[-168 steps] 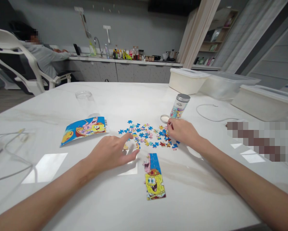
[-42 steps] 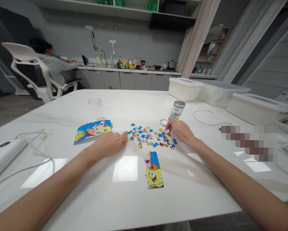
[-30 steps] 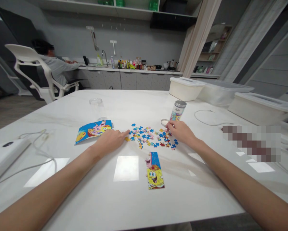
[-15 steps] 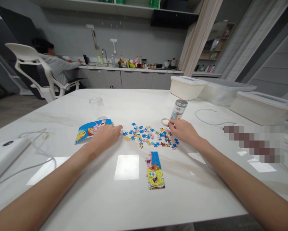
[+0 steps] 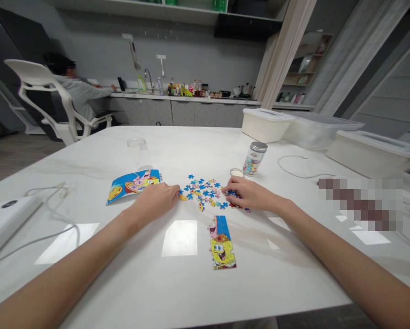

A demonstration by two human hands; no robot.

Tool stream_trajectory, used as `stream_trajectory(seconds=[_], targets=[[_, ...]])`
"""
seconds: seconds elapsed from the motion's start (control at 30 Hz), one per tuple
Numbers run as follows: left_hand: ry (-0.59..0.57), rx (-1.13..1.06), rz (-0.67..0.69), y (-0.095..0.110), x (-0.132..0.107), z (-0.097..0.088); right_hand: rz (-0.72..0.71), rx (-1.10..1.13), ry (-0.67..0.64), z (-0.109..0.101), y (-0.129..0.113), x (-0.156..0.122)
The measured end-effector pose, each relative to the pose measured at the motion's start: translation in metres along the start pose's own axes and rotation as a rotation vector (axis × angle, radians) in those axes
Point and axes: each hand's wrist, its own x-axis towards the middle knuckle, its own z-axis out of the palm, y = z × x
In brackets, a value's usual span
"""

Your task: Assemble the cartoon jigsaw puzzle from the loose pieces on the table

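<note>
Loose blue-pink-yellow jigsaw pieces (image 5: pixel 206 193) lie on glossy white table (image 5: pixel 139 278), spread's long axis 9-to-3 o'clock. Bare right hand (image 5: pixel 248 194) nearer, over 3-o'clock end, fingers half-spread; bare left hand (image 5: pixel 159 199) by 9-o'clock end, fingers narrow. Grasps: cannot tell.

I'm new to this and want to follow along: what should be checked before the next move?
1. Joined strip apart from the loose puzzle pieces: ok, it lies nearer the person.
2. Picture sheet fully visible: not ok, the left hand hides part.
3. Loose puzzle pieces spread out: not ok, many are crowded together.
4. Right hand holding a piece: cannot tell.
5. Printed canister standing, lid on: ok.
</note>
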Motion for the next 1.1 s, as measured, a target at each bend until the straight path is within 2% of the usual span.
stream_trajectory(seconds=[0.17,0.4,0.83,0.97,1.1], targets=[[-0.008,-0.020,-0.006,0.004,-0.002,-0.002,-0.021,0.006,0.012,0.002,0.007,0.001],[0.024,-0.048,-0.031,0.002,-0.001,0.004,0.124,-0.120,0.144,0.003,0.007,0.002],[0.036,-0.035,-0.060,0.008,-0.003,0.002,0.085,0.031,0.046,0.002,-0.008,0.001],[0.024,-0.036,-0.067,0.008,-0.003,0.001,0.075,0.036,0.078,0.004,-0.003,0.001],[0.025,-0.028,-0.063,0.009,-0.003,0.000,0.146,0.050,0.102,0.004,0.000,0.002]])
